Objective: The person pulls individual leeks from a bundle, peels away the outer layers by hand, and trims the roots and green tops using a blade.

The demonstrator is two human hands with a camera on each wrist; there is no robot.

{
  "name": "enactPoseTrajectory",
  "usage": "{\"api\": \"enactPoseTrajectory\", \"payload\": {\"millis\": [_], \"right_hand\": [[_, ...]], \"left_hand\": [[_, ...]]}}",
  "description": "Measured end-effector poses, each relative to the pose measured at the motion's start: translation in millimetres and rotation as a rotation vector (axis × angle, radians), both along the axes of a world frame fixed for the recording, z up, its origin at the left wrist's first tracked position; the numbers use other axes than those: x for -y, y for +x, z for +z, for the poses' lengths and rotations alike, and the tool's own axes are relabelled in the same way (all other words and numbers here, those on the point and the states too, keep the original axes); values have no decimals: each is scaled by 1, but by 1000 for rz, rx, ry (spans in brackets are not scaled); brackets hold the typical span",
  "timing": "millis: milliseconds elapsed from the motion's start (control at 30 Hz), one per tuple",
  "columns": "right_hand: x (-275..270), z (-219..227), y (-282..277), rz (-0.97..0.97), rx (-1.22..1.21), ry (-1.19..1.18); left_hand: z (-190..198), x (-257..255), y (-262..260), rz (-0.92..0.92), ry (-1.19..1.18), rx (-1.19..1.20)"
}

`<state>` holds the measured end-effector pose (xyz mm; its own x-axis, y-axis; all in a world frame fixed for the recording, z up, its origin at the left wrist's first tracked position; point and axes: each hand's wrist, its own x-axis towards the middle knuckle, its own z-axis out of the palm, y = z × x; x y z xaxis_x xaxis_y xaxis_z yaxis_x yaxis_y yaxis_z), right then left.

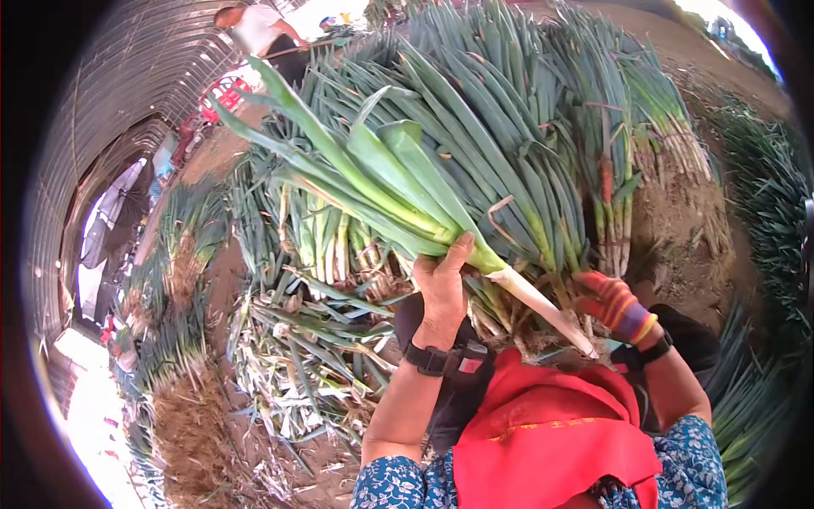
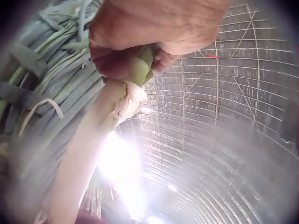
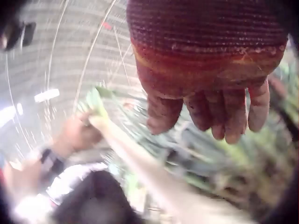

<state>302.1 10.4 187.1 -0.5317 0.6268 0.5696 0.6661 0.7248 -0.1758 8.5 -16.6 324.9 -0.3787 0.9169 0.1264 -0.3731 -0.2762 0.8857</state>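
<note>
My bare left hand (image 1: 443, 288) grips a large leek (image 1: 536, 300) where its green leaves meet the white stalk. The leaves fan out to the upper left and the root end slants down toward my lap. In the left wrist view, thumb and fingers wrap the stalk just above a peeled-back, papery layer (image 2: 128, 105). My right hand (image 1: 614, 309) wears a striped purple, orange and yellow glove and hovers beside the root end, holding nothing. Its bare fingertips (image 3: 232, 133) poke out of the glove, loosely extended, in the right wrist view.
A big heap of leeks (image 1: 500, 127) spreads in front of me. Trimmed leaves and debris (image 1: 297, 365) litter the ground at left, near more bundles (image 1: 174, 343). A red cloth (image 1: 551, 424) covers my lap. Another person (image 1: 259, 34) is at the back left, under the arched roof.
</note>
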Motion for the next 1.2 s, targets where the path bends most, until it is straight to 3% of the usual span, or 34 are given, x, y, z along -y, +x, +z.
{"api": "enactPoseTrajectory", "payload": {"millis": [67, 167, 233, 300, 333, 367, 433, 567, 633, 667, 700, 733, 767, 800, 867, 900, 967, 1033, 1067, 1100, 1167, 1200], "right_hand": [[15, 29, -46, 84, 50, -154], [35, -21, -65, 184, -344, -692], [48, -21, -75, 59, -270, -672], [53, -19, -82, -92, 15, -21], [53, -10, -79, -52, 140, 137], [44, -10, -80, 86, -257, -615], [44, 25, -82, 165, -670, -1131], [52, 55, -79, 232, -899, -1342], [51, 61, -75, 247, -958, -1408], [50, 60, -71, 271, -977, -1377], [48, 65, -66, 264, -983, -1371], [45, 75, -62, 263, -1000, -1353], [41, 85, -58, 264, -1024, -1331], [35, 93, -52, 224, -947, -1324], [30, 112, -41, 150, -878, -1288], [29, 116, -36, 82, -782, -1271], [35, 112, -27, 76, -731, -1239], [42, 107, -25, 196, -733, -1297], [39, 88, -20, 253, -579, -1271], [41, 80, -27, 266, -579, -1285], [46, 71, -42, 356, -798, -1498], [40, 69, -58, 350, -663, -974]], "left_hand": [[-12, -2, 7, -25, 11, 47], [-13, 3, 17, -41, 9, 89], [-9, 7, 15, -60, -37, 107], [-9, 5, 14, -44, -23, 67], [-9, 3, 13, -43, -39, 77], [-5, 3, 17, -69, 0, 65], [-3, -2, 22, -99, 67, 111], [-20, -16, 26, -177, -71, 344], [-25, -21, 34, -322, -107, 410], [-23, -19, 43, -322, -182, 315], [-55, -21, 39, -314, -344, -10], [-76, -13, 52, -286, -468, -136], [-97, -1, 47, -620, -555, -508], [-134, 16, 60, -651, -467, -805], [-144, 40, 73, -1064, -495, -1088], [-144, 37, 73, -1076, -491, -1089], [-143, 26, 65, -640, -178, -737], [-70, 7, 48, -588, -128, -356], [-34, 3, 49, -558, -56, -100], [-13, -1, 46, -521, 18, 150], [-9, -10, 22, -637, -11, 173], [-10, -8, 21, -521, -78, 193]]}}
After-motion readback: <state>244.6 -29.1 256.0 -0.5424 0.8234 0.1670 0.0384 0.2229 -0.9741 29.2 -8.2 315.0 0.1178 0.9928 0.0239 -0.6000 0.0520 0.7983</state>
